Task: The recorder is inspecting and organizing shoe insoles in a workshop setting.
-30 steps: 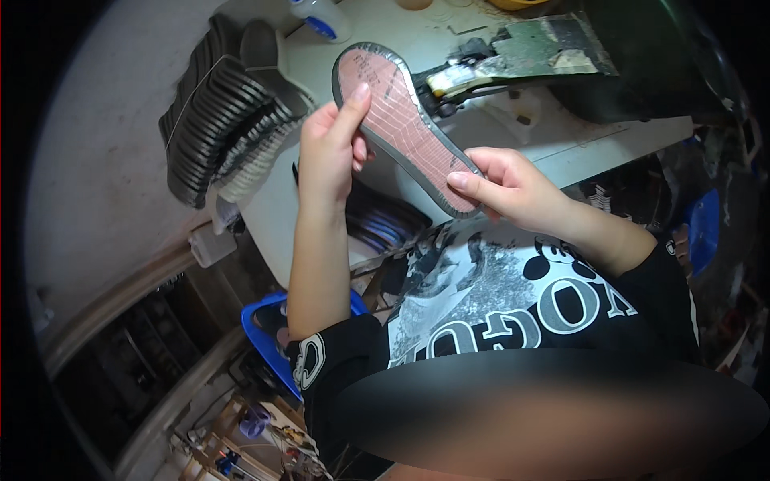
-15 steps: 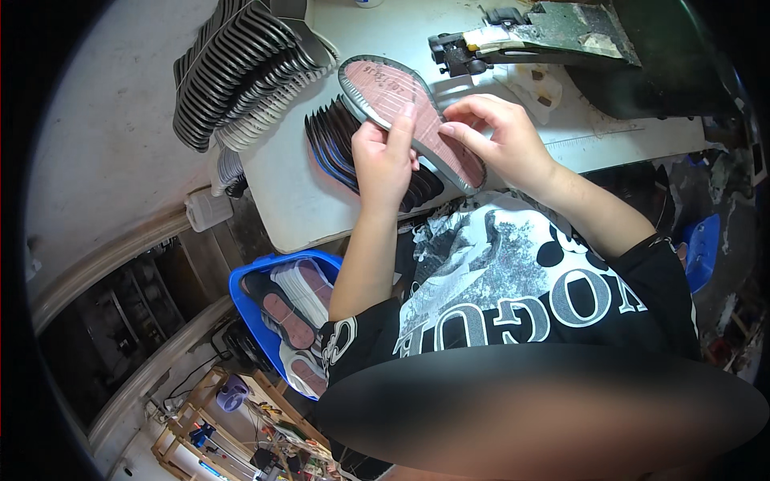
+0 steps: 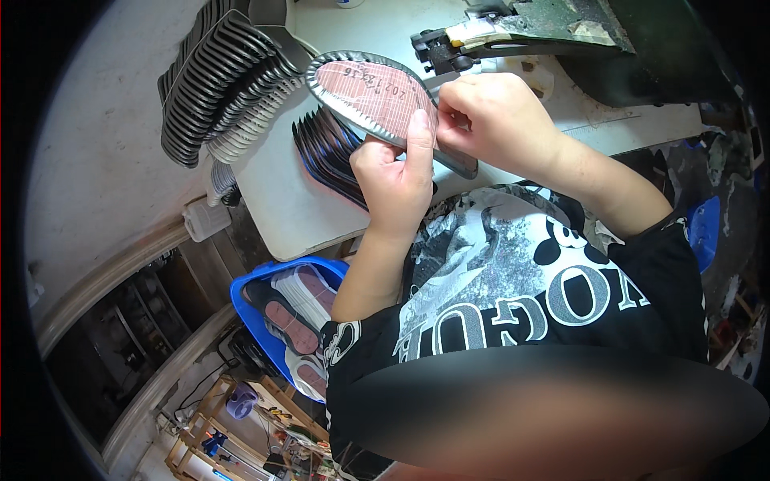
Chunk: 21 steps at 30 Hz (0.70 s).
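A shoe insole (image 3: 377, 94) with a pink, printed underside and a dark wrapped rim is held tilted above the table, its broad end pointing up and left. My left hand (image 3: 395, 175) grips its near edge, thumb pressed flat on the pink face and fingers underneath. On the opposite edge, around the middle, my right hand (image 3: 493, 120) is closed with curled fingers at the rim; its fingertips are partly hidden. Beneath the insole lies a row of dark, glossy insoles (image 3: 325, 152), partly covered by my left hand.
Large stacks of black and white insoles (image 3: 216, 80) stand at the table's (image 3: 277, 212) far left. A dark machine with a metal arm (image 3: 441, 52) occupies the far right. A blue basket of insoles (image 3: 245, 305) sits below the table's left corner, near a white jug (image 3: 207, 218).
The insole has tilted and moved slightly left. My right hand has moved up along its edge, and its fingers have curled more tightly. My left hand still grips it.
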{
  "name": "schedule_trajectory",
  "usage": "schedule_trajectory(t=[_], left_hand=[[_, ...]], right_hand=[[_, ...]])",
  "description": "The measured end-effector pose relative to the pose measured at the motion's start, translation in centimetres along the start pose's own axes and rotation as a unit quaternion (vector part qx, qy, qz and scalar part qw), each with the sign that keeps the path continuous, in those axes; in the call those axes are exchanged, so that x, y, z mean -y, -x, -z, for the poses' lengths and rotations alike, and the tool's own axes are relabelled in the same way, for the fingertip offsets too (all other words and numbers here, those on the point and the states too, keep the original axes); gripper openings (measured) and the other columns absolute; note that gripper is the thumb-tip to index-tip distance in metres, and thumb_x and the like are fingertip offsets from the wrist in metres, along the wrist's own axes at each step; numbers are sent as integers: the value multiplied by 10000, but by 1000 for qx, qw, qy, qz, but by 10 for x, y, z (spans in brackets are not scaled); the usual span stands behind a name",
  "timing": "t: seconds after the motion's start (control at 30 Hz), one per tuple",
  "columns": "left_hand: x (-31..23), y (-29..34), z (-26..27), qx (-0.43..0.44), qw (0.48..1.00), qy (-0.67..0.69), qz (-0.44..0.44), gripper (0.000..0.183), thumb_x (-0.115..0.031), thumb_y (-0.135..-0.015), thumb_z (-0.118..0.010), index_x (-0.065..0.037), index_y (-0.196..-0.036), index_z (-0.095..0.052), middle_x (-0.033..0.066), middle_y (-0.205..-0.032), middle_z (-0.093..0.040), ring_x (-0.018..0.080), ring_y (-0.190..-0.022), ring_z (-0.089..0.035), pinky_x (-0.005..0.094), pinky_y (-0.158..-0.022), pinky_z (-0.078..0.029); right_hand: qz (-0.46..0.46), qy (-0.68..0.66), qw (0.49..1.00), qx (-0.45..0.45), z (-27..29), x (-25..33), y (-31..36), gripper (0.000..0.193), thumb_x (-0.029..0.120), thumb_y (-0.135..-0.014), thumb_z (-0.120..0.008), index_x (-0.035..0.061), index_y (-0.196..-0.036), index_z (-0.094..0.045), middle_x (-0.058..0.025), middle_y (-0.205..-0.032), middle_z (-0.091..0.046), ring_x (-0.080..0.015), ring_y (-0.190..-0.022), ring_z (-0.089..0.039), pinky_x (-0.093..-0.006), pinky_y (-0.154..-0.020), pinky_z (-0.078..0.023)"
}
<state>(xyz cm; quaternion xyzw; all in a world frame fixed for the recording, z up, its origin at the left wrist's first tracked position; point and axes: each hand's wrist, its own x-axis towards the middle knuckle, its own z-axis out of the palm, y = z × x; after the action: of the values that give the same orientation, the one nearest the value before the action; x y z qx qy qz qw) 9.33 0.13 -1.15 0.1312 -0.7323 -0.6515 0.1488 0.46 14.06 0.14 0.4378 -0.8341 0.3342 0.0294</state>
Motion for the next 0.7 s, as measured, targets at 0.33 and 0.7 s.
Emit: schedule_trajectory(t=[0.33, 0.7], left_hand=[[-41, -13, -6, 34, 973, 217, 70, 130, -140, -947, -550, -18, -910, -576, 4, -662, -588, 30, -442, -454, 188, -389, -349], [2, -80, -36, -46, 992, -74, -87, 369, -250, -754, -762, 32, -896, -571, 145, -1066, -432, 246, -1059, -393, 358, -976, -315]], right_hand=[[59, -167, 957, -229, 14, -4, 24, 99, 37, -734, -695, 12, -807, -633, -62, -703, -595, -156, -612, -579, -284, -591, -477], [-398, -680, 614, 50, 43, 14, 72, 292, 289, -979, -497, -1, -1007, -519, -103, -612, -603, -101, -414, -541, -191, -396, -426]])
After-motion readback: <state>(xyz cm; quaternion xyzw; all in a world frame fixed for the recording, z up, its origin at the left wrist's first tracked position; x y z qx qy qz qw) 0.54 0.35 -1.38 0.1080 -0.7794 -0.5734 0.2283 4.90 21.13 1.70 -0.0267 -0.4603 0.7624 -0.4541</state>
